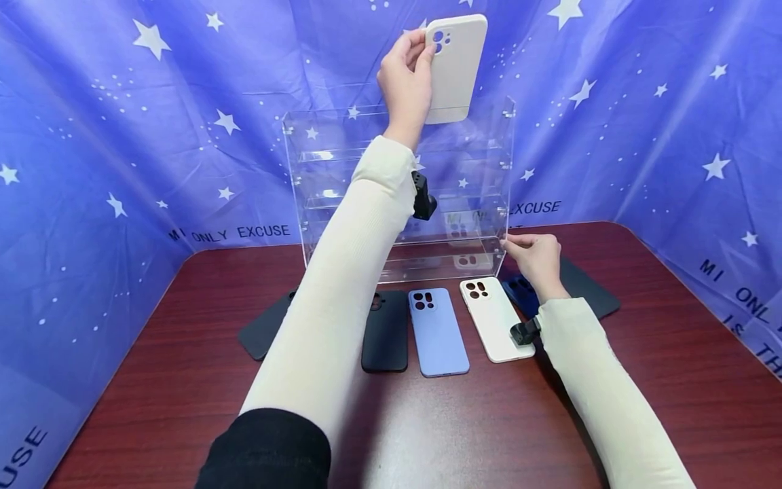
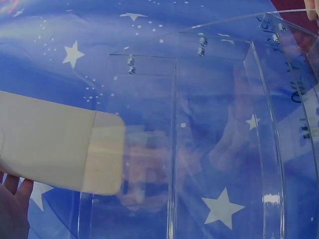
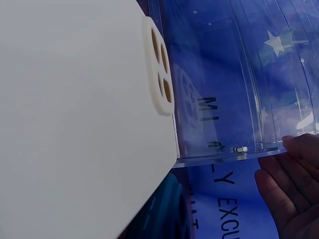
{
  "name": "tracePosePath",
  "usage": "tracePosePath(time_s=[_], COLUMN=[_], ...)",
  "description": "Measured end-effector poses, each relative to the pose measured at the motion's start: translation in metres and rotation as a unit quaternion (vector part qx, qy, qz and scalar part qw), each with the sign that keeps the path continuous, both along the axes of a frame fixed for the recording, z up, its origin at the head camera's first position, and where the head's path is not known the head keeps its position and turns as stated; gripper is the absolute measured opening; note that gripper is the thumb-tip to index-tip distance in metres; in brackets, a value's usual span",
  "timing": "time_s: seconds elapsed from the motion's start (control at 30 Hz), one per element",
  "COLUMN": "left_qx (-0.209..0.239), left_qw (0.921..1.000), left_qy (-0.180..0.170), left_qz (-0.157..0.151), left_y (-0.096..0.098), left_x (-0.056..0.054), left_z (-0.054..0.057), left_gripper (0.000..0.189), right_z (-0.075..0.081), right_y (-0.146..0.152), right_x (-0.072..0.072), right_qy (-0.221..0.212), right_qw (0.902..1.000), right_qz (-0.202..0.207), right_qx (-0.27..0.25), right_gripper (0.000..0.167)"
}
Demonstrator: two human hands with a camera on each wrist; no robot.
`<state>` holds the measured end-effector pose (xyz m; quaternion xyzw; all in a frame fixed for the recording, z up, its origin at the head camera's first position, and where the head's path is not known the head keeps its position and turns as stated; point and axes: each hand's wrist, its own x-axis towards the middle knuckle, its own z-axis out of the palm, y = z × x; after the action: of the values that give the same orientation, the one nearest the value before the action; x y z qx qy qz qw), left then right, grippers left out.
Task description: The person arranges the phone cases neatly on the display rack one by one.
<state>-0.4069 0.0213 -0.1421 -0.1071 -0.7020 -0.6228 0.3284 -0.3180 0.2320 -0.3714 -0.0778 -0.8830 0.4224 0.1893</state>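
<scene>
My left hand (image 1: 406, 85) is raised above the top of a clear acrylic display rack (image 1: 293, 183) and pinches a cream phone case (image 1: 459, 71) by its left edge near the camera cutouts. The case stands upright, slightly tilted, its back facing me. In the left wrist view the lower end of the case (image 2: 105, 154) shows through the rack's clear top panel. At the rack's lower right, my right hand (image 1: 537, 261) pinches the edge of the side panel between thumb and fingers. A white phone case (image 1: 497, 322) lies on the table beneath my right wrist.
On the dark red table (image 1: 153, 380) lie a light blue case (image 1: 438, 339), a black case (image 1: 386, 339), a dark grey case (image 1: 265, 329) partly behind my left sleeve, a navy case (image 1: 519, 292) and another dark case (image 1: 589, 292). A starry blue curtain (image 1: 122, 170) surrounds the table.
</scene>
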Motion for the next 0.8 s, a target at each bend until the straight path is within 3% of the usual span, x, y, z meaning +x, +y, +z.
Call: tracePosePath(time_s=[0.27, 0.67, 0.8], left_qx=[-0.005, -0.050, -0.085], left_qw=[0.9987, 0.9892, 0.9839], left_qy=[-0.052, -0.126, -0.143], left_qz=[-0.003, 0.054, 0.065], left_y=[-0.002, -0.007, -0.004], left_x=[-0.008, -0.022, -0.024], left_z=[-0.002, -0.006, -0.008], left_gripper=[0.024, 0.023, 0.029], right_z=[0.000, -0.001, -0.001], right_y=[0.001, -0.001, 0.001], right_x=[0.001, 0.001, 0.001], right_qy=[0.004, 0.011, 0.006], right_qw=[1.0000, 0.9999, 1.0000], right_qz=[0.005, 0.010, 0.006], right_qx=[-0.002, 0.000, -0.002], right_gripper=[0.027, 0.025, 0.025])
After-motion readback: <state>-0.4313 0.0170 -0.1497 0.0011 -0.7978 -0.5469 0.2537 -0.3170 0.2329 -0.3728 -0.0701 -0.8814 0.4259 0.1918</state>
